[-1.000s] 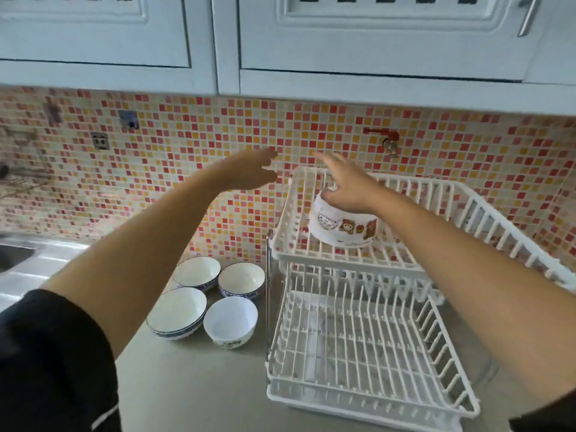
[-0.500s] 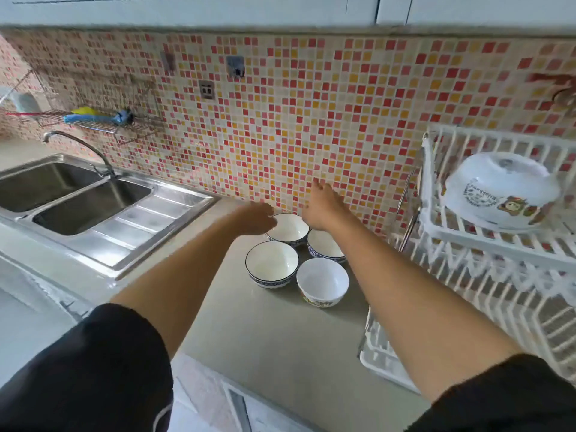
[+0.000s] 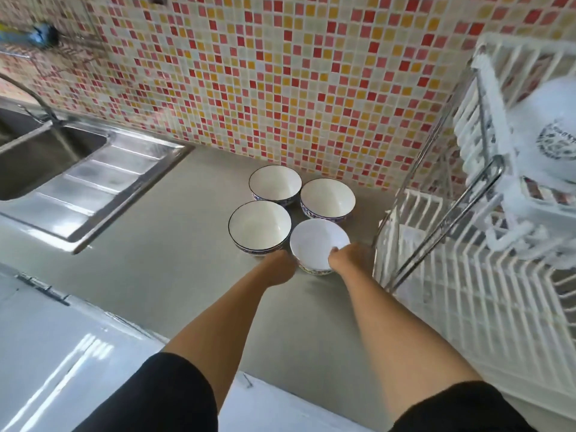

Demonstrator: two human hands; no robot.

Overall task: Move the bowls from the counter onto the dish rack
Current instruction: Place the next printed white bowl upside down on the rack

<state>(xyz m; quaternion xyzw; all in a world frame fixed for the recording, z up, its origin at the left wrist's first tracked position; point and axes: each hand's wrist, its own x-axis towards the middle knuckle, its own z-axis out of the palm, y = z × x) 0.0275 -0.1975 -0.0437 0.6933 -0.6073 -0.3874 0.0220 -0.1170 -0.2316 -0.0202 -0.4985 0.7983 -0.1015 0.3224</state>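
Several bowls stand close together on the grey counter (image 3: 174, 251) by the tiled wall. Three have dark blue rims: back left (image 3: 275, 186), back right (image 3: 327, 198) and front left (image 3: 259, 226). The nearest one is a plain white bowl (image 3: 316, 243). My right hand (image 3: 350, 255) grips its right rim, thumb inside. My left hand (image 3: 279, 269) is pressed against its left side, fingers curled under. A white printed bowl (image 3: 548, 132) lies upside down on the top tier of the white dish rack (image 3: 467, 294) at the right.
A steel sink with a ribbed drainboard (image 3: 93, 182) fills the left side, with a tap above it. The rack's metal frame posts (image 3: 430, 244) stand just right of the bowls. The counter's front edge runs under my forearms.
Both hands have pulled back from the far bowls to the nearest white bowl and closed on it. The view has tilted down and shifted toward the counter.
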